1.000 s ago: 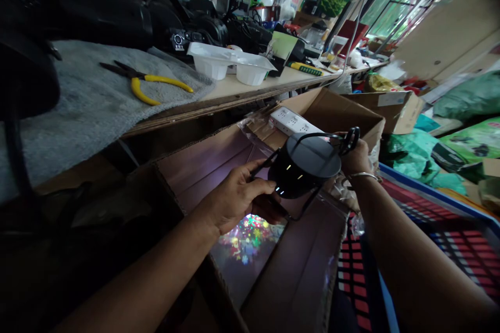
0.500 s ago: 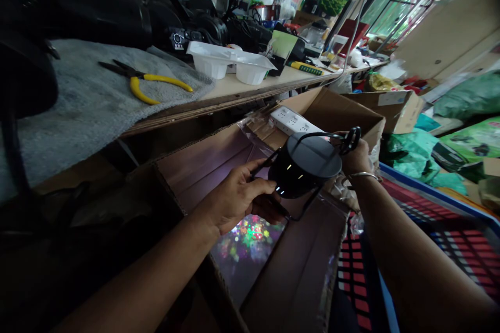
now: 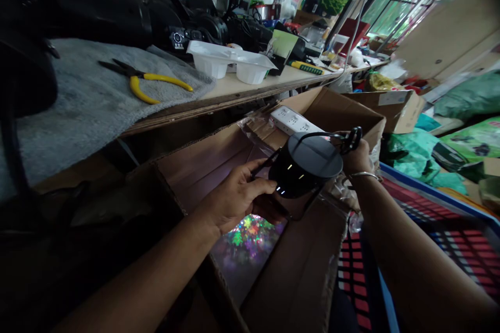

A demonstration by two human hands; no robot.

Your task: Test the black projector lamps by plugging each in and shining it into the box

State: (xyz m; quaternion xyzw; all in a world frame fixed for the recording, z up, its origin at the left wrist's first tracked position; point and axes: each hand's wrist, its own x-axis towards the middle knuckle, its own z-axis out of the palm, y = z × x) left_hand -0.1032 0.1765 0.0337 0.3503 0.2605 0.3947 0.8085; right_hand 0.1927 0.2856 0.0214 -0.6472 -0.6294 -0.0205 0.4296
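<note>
Over an open cardboard box (image 3: 304, 265) I hold a black, round projector light (image 3: 307, 164) with a bracket and small lit slots on its side. My left hand (image 3: 246, 192) is closed on its left side, thumb near the slots. Coloured light spots (image 3: 250, 231) fall on the bottom of the box. My right hand (image 3: 355, 156), with a bracelet at the wrist, is closed at the far right side by the looped black cable (image 3: 351, 140); its fingers are partly hidden behind the projector light. A white power strip (image 3: 292, 120) lies just behind it on the box.
Yellow-handled pliers (image 3: 150, 83) lie on a grey cloth (image 3: 89, 93) on the workbench, near a white plastic tray (image 3: 252, 68) and a yellow-green cutter (image 3: 307, 67). A blue-edged basket (image 3: 437, 187) stands right, beside green bags (image 3: 414, 153).
The light spots in the box have changed colour and pattern, with a green tree shape now showing. My hands and the projector light stay nearly in place.
</note>
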